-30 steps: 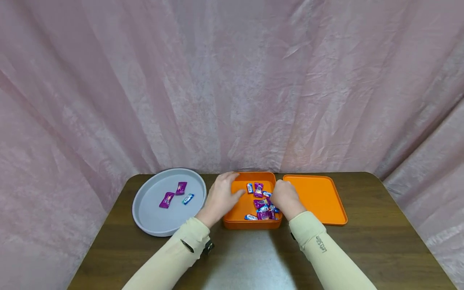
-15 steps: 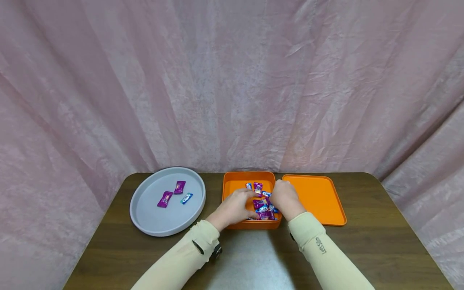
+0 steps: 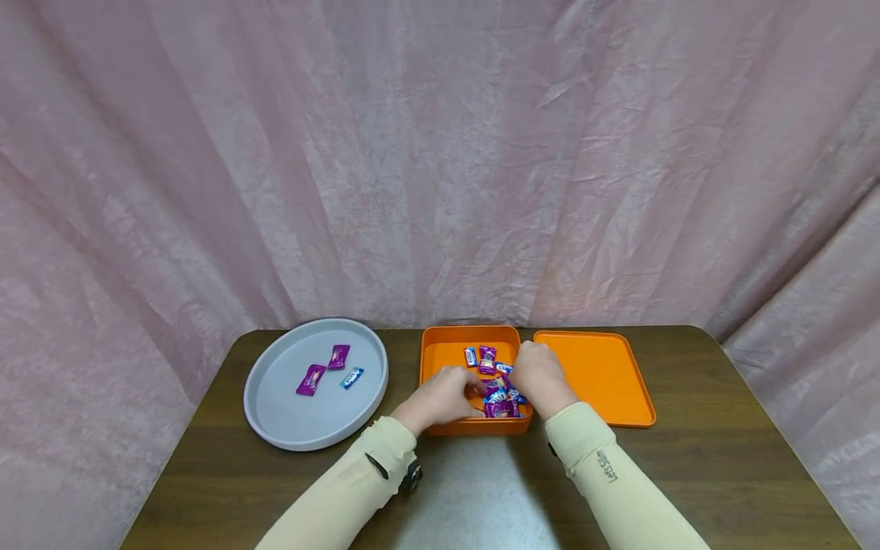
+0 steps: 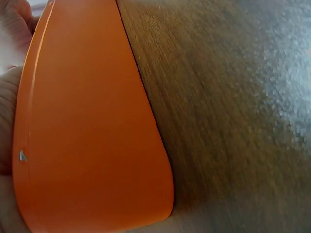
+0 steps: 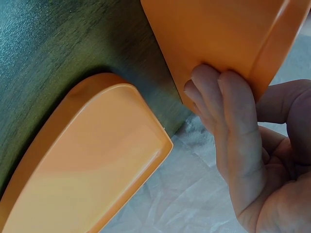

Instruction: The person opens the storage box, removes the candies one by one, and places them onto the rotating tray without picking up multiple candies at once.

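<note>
- Right wrist view only: my right hand (image 5: 245, 145) clamped on the orange box (image 5: 218, 34), fingers outside its wall.
- Head view only: my left hand (image 3: 447, 396) inside, by the candies (image 3: 486, 359); can't tell if it's pinching one.
- Box on desk (image 3: 708, 458) between grey tray (image 3: 302, 420) and orange lid (image 3: 595, 378); candies wrapped purple or blue-white.

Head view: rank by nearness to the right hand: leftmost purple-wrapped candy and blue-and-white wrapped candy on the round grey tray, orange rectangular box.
1. Orange rectangular box: touched by the right hand.
2. Blue-and-white wrapped candy: right side of the grey tray.
3. Leftmost purple-wrapped candy: farther left, same tray.
</note>
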Demonstrator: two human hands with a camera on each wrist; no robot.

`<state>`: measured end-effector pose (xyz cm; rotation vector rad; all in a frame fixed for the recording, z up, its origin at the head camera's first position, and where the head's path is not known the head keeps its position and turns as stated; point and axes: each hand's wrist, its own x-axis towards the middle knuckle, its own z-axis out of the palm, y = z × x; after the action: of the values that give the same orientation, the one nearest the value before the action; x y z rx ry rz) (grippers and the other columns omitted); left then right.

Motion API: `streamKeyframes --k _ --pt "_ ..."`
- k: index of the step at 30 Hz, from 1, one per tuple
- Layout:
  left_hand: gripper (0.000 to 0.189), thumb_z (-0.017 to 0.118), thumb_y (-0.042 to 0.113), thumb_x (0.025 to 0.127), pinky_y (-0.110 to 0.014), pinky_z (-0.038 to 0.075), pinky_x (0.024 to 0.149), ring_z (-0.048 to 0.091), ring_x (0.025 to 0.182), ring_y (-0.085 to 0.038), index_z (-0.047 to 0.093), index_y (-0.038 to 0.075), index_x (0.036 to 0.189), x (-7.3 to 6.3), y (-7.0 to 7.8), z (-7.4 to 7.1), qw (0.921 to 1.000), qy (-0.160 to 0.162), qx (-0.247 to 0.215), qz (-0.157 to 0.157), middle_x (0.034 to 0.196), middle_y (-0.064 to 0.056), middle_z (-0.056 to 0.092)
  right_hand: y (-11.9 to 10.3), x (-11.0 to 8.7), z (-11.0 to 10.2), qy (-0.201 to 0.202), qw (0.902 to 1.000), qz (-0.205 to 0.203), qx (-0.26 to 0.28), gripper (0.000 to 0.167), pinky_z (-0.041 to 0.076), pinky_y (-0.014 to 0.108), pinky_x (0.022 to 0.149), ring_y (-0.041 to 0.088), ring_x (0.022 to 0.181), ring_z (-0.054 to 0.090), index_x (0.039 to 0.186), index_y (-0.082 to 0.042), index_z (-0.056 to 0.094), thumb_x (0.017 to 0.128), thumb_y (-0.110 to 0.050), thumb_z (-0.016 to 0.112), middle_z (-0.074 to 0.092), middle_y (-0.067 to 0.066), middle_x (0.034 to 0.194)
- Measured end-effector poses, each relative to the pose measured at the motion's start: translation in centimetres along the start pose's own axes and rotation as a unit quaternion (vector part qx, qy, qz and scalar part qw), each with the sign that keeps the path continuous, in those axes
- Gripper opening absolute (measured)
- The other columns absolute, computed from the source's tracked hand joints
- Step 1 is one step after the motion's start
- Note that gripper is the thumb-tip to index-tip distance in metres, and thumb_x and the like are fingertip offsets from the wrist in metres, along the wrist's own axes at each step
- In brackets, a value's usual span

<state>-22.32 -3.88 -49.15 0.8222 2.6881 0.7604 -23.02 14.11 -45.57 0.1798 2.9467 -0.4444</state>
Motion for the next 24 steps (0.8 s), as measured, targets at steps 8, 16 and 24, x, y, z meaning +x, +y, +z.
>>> streamKeyframes --k 8,16,24 --pt "0.015 0.079 0.013 0.072 -0.017 0.049 0.067 0.055 0.067 -0.006 0.072 0.018 0.084 0.04 -0.2 0.04 0.9996 -0.027 -0.004 -0.012 0.076 0.009 0.066 -0.14 -0.14 -0.09 -0.01 0.9998 0.009 0.012 0.039 0.056 0.04 0.062 0.023 0.062 0.057 0.099 0.004 0.064 0.072 -0.021 0.078 0.065 0.014 0.081" --pt "0.015 0.077 0.006 0.072 -0.015 0.047 0.061 0.054 0.063 -0.007 0.071 0.019 0.078 0.01 -0.26 0.11 0.9994 -0.031 -0.013 -0.012 0.069 0.011 0.062 -0.17 -0.2 -0.11 -0.011 0.9998 0.012 0.015 0.038 0.056 0.04 0.063 0.024 0.063 0.057 0.1 0.004 0.064 0.073 -0.021 0.077 0.065 0.014 0.081" --pt "0.014 0.075 0.004 0.074 -0.019 0.047 0.058 0.052 0.062 -0.012 0.073 0.015 0.081 0.02 -0.01 0.17 0.9981 -0.033 -0.023 -0.047 0.072 0.007 0.065 -0.15 -0.23 -0.04 -0.01 0.9996 0.014 0.024 0.038 0.056 0.041 0.065 0.024 0.065 0.057 0.101 0.003 0.064 0.073 -0.02 0.077 0.065 0.014 0.083"
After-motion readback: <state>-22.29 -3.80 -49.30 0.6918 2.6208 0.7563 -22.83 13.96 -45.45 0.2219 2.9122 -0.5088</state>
